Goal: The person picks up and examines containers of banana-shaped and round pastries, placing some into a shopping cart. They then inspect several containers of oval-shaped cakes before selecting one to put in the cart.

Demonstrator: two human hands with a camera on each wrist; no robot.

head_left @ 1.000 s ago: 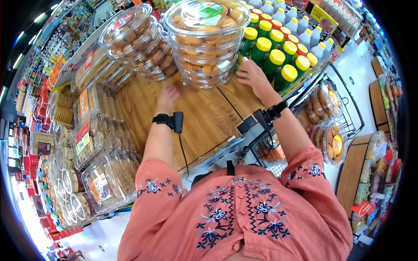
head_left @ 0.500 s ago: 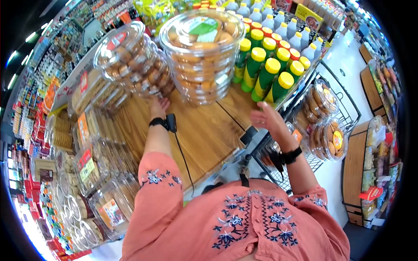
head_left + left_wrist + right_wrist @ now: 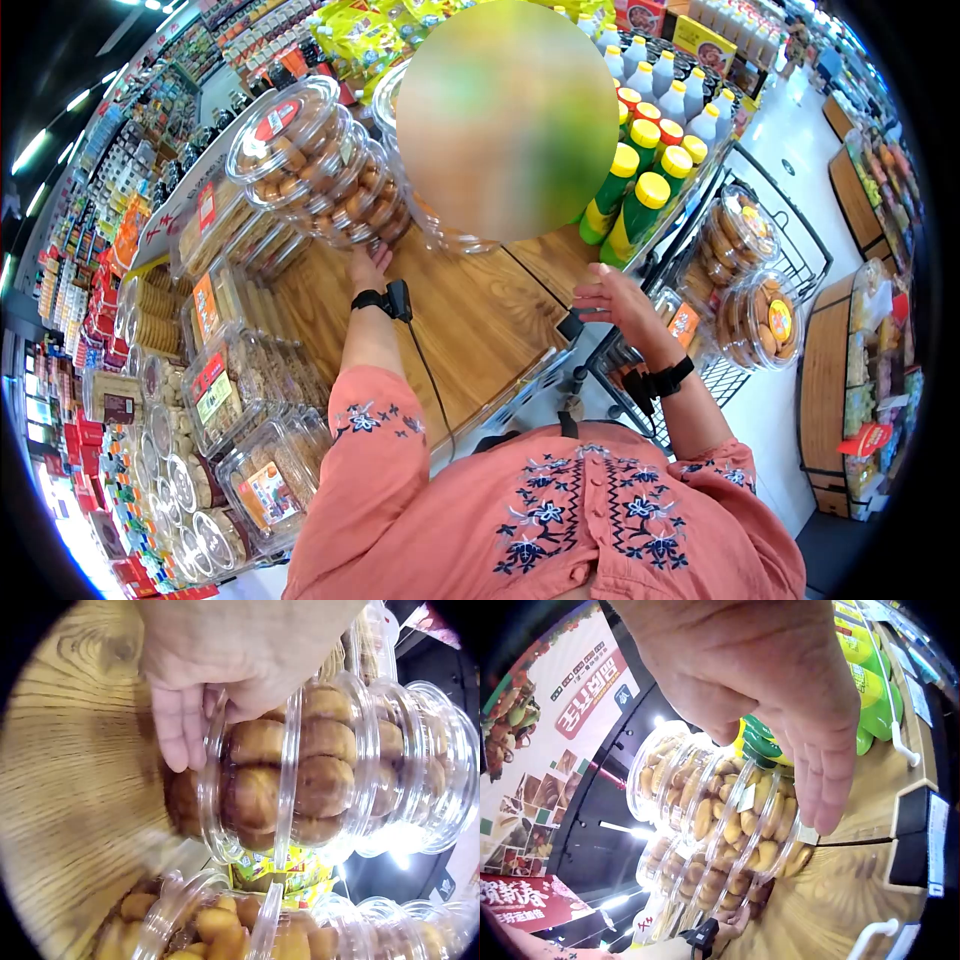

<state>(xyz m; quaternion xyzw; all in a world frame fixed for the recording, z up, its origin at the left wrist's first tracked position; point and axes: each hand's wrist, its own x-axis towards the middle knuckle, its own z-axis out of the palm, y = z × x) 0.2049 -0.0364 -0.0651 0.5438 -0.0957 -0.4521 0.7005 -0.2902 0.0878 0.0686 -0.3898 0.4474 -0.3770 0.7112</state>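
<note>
Left hand (image 3: 370, 266), fingers together, touches the leaning bun-tub stack (image 3: 318, 165) low, where gentle pressure steadies best; right hand (image 3: 622, 302), fingers extended together, hovers right of it.

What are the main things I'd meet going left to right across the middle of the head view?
Clear snack box with a red-topped label → left grip → right grip → round pastry container with a yellow label in the cart → red sign on the far-right display.
</note>
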